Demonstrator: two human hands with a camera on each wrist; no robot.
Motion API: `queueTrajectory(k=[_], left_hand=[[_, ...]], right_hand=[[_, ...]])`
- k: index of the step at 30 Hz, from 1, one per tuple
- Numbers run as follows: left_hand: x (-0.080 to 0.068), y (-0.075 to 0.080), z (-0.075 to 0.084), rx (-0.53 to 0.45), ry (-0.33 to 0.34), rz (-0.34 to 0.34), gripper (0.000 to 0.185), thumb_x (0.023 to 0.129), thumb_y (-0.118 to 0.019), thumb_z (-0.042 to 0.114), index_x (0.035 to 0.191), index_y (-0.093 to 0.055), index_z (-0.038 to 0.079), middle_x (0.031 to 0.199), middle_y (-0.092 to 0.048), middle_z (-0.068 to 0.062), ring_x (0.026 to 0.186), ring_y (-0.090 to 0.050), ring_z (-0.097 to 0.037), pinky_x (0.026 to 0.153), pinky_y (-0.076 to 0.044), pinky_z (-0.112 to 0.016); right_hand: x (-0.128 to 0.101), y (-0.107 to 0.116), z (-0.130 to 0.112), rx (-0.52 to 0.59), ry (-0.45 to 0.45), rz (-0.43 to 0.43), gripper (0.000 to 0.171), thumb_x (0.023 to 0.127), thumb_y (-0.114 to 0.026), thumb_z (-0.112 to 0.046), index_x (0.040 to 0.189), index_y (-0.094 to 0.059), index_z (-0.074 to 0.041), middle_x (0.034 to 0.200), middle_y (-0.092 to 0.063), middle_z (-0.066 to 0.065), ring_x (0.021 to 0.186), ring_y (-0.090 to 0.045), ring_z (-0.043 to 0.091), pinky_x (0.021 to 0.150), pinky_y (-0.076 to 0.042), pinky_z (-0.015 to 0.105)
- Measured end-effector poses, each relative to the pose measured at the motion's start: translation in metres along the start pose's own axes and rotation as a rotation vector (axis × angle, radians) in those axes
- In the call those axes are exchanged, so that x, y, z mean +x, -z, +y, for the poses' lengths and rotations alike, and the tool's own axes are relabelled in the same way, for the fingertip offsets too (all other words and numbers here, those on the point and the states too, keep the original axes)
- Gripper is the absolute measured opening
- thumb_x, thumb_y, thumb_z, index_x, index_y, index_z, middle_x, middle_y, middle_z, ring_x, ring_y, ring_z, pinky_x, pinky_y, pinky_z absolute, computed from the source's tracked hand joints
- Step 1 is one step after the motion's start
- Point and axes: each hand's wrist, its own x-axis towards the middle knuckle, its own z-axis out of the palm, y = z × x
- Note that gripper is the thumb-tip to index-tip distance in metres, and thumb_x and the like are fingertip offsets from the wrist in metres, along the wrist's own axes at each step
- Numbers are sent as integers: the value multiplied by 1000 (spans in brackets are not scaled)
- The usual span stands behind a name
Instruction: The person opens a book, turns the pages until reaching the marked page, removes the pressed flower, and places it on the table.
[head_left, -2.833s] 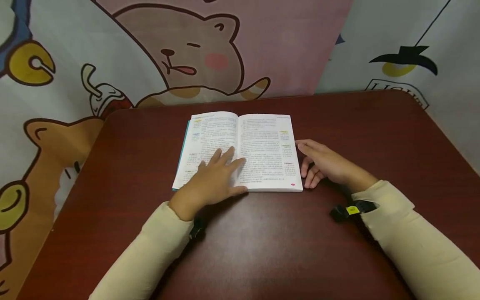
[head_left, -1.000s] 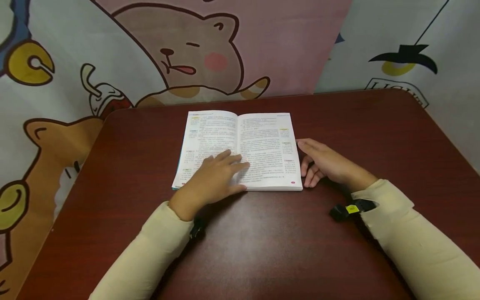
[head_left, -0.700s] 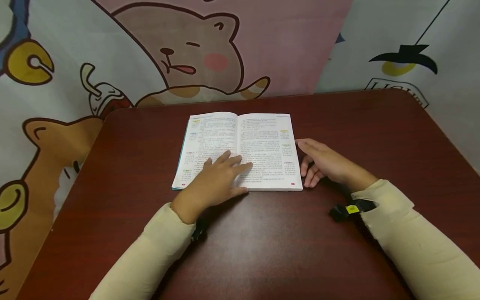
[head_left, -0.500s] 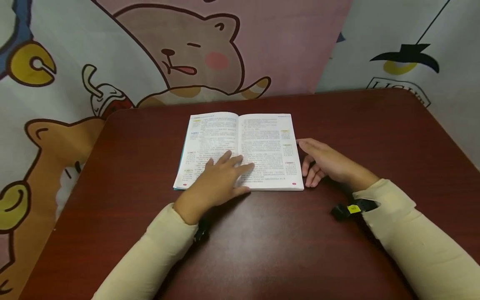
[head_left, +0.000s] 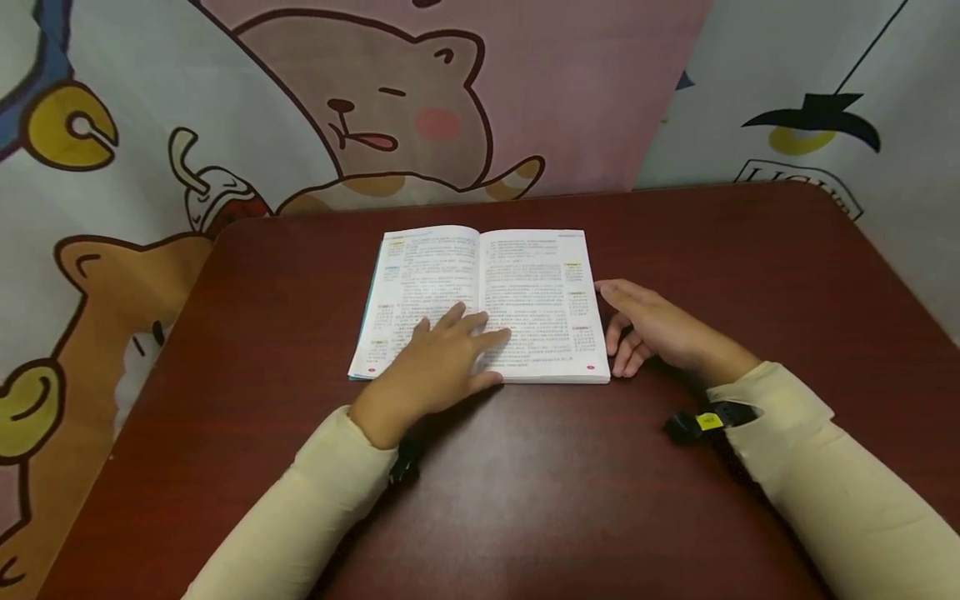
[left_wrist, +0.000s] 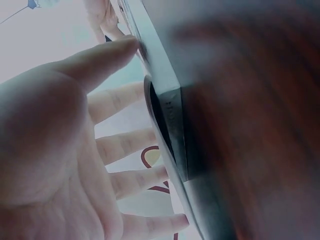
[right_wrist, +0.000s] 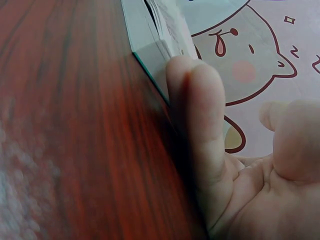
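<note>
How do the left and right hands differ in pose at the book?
Position: the left hand is over the lower pages of the open book, across its gutter; the right hand is beside its right edge.
Turn: the left hand is palm down, the right hand on its side, thumb uppermost.
Fingers: the left hand's are spread, the right hand's lower ones curl loosely.
Shared: neither grips anything.
</note>
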Motion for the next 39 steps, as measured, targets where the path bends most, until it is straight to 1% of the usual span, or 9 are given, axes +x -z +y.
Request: queueTrajectory(k=[3, 8, 14, 20, 27, 32, 34, 37, 39], left_hand=[[0, 0, -1, 16, -5, 1, 56, 95, -64, 49, 147, -52, 31, 155, -46, -7, 149, -32, -37, 108, -33, -70], [0, -2, -3, 4, -15, -5, 53, 96, -63, 46, 145, -54, 30, 154, -47, -7, 148, -34, -38, 109, -34, -69], [0, -2, -4, 20, -45, 34, 49, 97, -63, 44, 143, -57, 29, 151, -51, -7, 145, -38, -39, 106, -37, -67], [0, -5, -5, 8, -36, 14, 47, 98, -61, 43, 143, -56, 29, 152, -50, -6, 146, -36, -39, 108, -36, -67], [2, -6, -5, 19, -58, 58, 42, 99, -60, 37, 140, -59, 27, 148, -53, -6, 144, -39, -39, 107, -37, -67], [1, -6, -5, 6, -45, 42, 41, 100, -58, 34, 140, -58, 26, 148, -53, -7, 145, -39, -37, 108, -35, -67], [2, -6, -4, 10, -62, 59, 43, 100, -58, 33, 142, -56, 25, 146, -54, -6, 144, -41, -35, 108, -36, -66], [3, -7, -4, 24, -105, 122, 50, 99, -60, 32, 147, -50, 24, 142, -58, -6, 138, -48, -31, 108, -39, -62], [4, -8, -4, 30, -139, 168, 56, 98, -61, 29, 151, -44, 24, 137, -61, -6, 132, -54, -29, 104, -43, -59]], right_hand=[[0, 0, -1, -4, 6, 1, 63, 105, -30, -57, 156, -21, -20, 75, -56, 14, 55, -67, 31, 53, -58, 47], [2, -1, 1, 10, -3, -4, 62, 105, -30, -56, 156, -21, -20, 74, -56, 13, 54, -67, 31, 53, -58, 46], [1, -1, 2, 3, 3, 4, 63, 105, -29, -57, 156, -21, -21, 74, -56, 13, 55, -68, 31, 53, -57, 46], [1, -1, 2, 12, 3, -15, 63, 106, -27, -55, 157, -18, -19, 75, -56, 12, 56, -68, 31, 53, -58, 45], [1, 0, 4, 20, 8, -1, 67, 105, -27, -59, 158, -16, -19, 75, -57, 13, 55, -68, 30, 53, -57, 46], [3, 0, 5, 32, -23, -7, 70, 104, -24, -61, 159, -13, -19, 74, -59, 12, 56, -68, 31, 54, -58, 47], [3, 0, 5, 36, -29, -4, 71, 104, -23, -62, 159, -12, -18, 73, -60, 12, 55, -68, 31, 54, -58, 48], [2, 0, 3, 36, -20, 5, 71, 104, -23, -62, 159, -13, -18, 73, -59, 12, 54, -68, 30, 53, -57, 47], [2, 0, 3, 38, -15, 9, 70, 104, -24, -62, 158, -13, -18, 73, -59, 12, 54, -68, 30, 52, -57, 46]])
